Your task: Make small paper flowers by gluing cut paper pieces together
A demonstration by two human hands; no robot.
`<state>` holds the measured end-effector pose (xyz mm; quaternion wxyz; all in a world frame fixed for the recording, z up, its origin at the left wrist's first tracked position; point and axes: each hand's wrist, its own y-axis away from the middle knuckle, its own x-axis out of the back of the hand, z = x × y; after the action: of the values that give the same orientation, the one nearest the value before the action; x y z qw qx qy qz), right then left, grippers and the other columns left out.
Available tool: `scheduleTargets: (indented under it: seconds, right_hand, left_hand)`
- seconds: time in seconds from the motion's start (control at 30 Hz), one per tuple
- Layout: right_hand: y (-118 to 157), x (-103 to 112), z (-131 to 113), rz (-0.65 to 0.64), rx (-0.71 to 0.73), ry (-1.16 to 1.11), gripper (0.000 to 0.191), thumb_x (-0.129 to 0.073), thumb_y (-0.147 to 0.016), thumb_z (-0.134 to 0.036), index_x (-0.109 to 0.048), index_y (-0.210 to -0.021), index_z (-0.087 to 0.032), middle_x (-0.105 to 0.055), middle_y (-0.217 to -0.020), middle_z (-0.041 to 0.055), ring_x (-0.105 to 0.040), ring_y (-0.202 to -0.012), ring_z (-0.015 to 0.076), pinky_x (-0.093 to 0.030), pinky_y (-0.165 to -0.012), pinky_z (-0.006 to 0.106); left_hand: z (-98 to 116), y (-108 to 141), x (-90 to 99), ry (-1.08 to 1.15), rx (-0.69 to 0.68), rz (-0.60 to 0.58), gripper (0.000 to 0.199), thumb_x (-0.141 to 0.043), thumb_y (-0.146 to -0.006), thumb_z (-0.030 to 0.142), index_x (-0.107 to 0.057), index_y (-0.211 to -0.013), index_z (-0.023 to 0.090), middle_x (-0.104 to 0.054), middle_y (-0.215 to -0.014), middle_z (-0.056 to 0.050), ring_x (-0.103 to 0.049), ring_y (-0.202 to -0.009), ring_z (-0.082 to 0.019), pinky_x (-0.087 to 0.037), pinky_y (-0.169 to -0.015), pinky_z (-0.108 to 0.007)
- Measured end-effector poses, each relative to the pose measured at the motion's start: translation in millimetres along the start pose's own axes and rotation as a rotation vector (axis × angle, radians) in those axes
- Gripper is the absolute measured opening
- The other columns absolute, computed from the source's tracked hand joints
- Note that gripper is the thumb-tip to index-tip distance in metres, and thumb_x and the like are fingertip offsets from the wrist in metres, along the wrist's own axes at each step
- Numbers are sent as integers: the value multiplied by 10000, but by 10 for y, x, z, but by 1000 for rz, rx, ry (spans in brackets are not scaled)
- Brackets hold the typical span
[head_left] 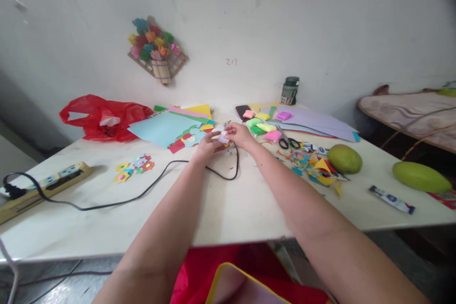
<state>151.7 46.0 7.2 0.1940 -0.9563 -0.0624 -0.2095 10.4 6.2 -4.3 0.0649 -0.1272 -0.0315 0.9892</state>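
Both arms reach out over the table, and a small pale purple paper piece is between the fingers at the far middle. My left hand grips its left side with the fingers closed. From the right, my right hand pinches the same piece. Its exact shape is partly hidden by the fingers. Just left of my left hand lie colored paper cutouts. A black cable loops close under both hands. Small paper flowers with colored centers lie farther left.
Right of my hands are clay packets, scissors, paper scraps, a glue tube and a green mango-like fruit. On the left are a power strip and a red plastic bag. A bottle stands by the wall.
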Motion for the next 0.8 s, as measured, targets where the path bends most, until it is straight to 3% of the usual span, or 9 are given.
scheduleTargets:
  seconds: [0.27, 0.43, 0.5, 0.6, 0.7, 0.8]
  right_hand:
    - [-2, -10, 3, 8, 48, 100, 243, -595, -672, -108, -622, -912, -126, -660, -756, 18, -602, -688, 103, -467, -666, 216]
    - [5, 324, -121, 95, 6, 381, 183, -610, -698, -184, -659, -870, -142, -681, -866, 56, -614, -795, 133, -455, -721, 231]
    - [41, 510, -199, 16, -117, 590, 137, -612, -697, -218, -678, -798, -153, -681, -810, 57, -618, -769, 161, -454, -698, 256]
    - [103, 686, -299, -236, -324, 807, 139, -634, -682, -277, -685, -736, -160, -671, -713, 57, -622, -701, 187, -455, -665, 292]
    - [143, 684, -324, -401, -414, 957, 135, -665, -637, -260, -686, -722, -158, -671, -718, 74, -629, -703, 222, -464, -667, 337]
    - [163, 595, -274, -432, -416, 1063, 169, -669, -581, -140, -690, -749, -146, -676, -786, 123, -633, -775, 274, -470, -680, 375]
  left_hand:
    - [-10, -35, -2, -13, -2, 46, 397, -642, -617, 106, -527, -998, 107, -630, -670, -17, -630, -629, -132, -510, -751, -339]
    - [-86, -131, 66, -200, -82, 144, 421, -657, -624, 97, -529, -1023, 127, -595, -643, 10, -605, -608, -126, -496, -716, -328]
    - [-107, -175, 103, -373, -114, 202, 431, -630, -619, 67, -546, -1034, 146, -576, -608, 21, -587, -587, -134, -481, -688, -311]
    - [-106, -200, 121, -579, -162, 275, 403, -602, -591, 22, -601, -969, 162, -555, -577, 16, -573, -617, -158, -451, -707, -296]
    - [-74, -171, 83, -689, -179, 284, 390, -575, -581, 5, -616, -935, 164, -571, -622, -10, -588, -727, -198, -429, -772, -311]
    - [-38, -127, 31, -796, -187, 266, 403, -567, -565, 0, -614, -926, 171, -598, -685, -33, -588, -836, -234, -408, -835, -332]
